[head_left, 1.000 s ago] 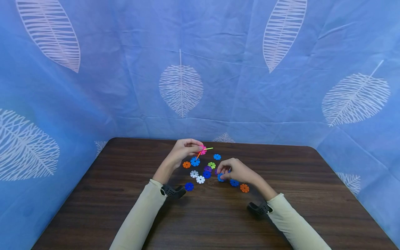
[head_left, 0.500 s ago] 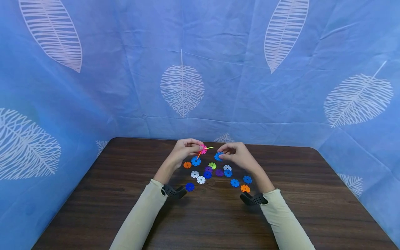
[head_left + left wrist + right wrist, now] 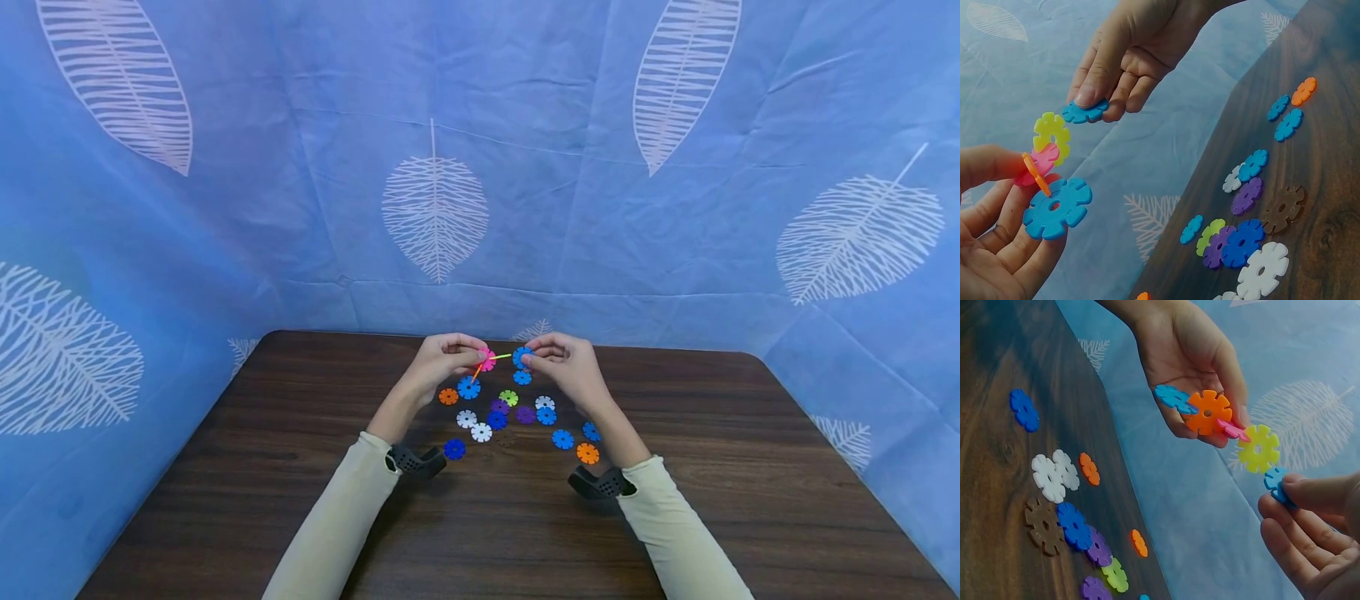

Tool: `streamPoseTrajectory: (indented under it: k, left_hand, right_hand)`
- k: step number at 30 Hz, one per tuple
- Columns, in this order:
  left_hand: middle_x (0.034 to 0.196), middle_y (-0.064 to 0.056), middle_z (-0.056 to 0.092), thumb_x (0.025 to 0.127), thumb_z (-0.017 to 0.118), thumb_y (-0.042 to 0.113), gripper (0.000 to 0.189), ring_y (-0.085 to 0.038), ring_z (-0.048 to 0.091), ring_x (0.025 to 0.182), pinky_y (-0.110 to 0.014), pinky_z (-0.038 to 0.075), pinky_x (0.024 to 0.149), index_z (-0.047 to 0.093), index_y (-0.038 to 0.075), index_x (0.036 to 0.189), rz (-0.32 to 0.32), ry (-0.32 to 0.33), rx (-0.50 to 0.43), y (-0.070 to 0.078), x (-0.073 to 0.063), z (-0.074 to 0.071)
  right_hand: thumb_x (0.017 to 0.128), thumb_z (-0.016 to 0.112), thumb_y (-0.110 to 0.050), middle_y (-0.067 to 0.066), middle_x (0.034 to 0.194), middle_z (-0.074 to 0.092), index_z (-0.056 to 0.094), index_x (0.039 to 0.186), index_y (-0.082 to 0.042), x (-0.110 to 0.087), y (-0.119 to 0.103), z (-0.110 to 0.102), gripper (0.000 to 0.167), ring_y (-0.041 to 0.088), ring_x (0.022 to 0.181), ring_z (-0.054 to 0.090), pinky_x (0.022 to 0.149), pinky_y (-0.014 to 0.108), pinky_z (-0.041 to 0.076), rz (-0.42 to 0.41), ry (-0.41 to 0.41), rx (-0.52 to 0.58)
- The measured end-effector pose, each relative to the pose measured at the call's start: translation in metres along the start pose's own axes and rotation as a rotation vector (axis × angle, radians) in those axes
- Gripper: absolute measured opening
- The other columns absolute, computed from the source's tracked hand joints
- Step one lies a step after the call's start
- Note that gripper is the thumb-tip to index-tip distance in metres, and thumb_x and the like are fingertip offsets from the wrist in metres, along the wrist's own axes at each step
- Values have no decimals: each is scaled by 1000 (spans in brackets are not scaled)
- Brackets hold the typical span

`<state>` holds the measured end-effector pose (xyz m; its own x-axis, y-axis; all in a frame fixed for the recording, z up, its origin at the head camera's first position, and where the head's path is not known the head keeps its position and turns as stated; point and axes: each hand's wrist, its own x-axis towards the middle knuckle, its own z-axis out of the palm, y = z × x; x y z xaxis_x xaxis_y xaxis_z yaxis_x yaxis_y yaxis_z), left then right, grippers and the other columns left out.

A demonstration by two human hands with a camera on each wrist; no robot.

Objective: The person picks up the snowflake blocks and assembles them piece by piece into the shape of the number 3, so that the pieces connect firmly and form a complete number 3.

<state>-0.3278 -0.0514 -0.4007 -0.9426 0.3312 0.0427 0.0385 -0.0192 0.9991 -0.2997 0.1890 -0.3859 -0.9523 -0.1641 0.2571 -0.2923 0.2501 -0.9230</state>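
My left hand [image 3: 441, 362] pinches a joined chain of notched plastic interlocking discs, held up over the far part of the table. In the right wrist view the chain runs from a light blue disc [image 3: 1174, 399] through an orange disc [image 3: 1209, 412] and a pink disc [image 3: 1233, 429] to a yellow disc [image 3: 1259, 449] at its free end. Between thumb and fingers my right hand [image 3: 567, 367] pinches a separate blue disc [image 3: 1085, 111]. That disc's edge is right at the yellow disc's outer rim, partly covered by the thumb in the right wrist view.
Loose discs lie flat on the dark wooden table [image 3: 300, 483] below the hands: white ones [image 3: 482, 432], purple [image 3: 526, 415], brown [image 3: 1283, 210], green [image 3: 508, 397], orange [image 3: 588, 453] and several blues [image 3: 454, 449]. A blue leaf-patterned cloth [image 3: 525, 208] hangs behind the table's far edge.
My right hand has picked up a blue disc from the right-hand group and brought it up and left to the chain's yellow end. The left hand holds the chain in the same place.
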Motion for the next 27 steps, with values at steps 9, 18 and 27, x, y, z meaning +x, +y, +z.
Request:
streamPoseTrajectory:
  k: [9,18,27]
  left_hand:
    - [94,1,74,96,72,14,21,-14,71,86,-28,60,82,73,1,113,1,-9,3,2,-1,0]
    - [92,3,74,96,72,18,23,-12,66,86,-24,56,79,73,3,113,20,16,15,2,-1,1]
    - [95,3,74,96,73,20,24,-13,68,89,-26,57,83,74,4,114,12,13,14,0,1,1]
  right_hand:
    - [94,74,-11,18,94,74,68,113,8,-1,-4,3,27,13,77,74,72,32,64,3,14,57]
    - [94,74,-12,14,90,76,68,111,8,-1,-5,3,26,13,76,73,70,29,63,12,-7,48]
    - [95,73,-10,15,92,76,68,111,9,-1,-3,4,25,12,76,73,72,31,63,9,6,66]
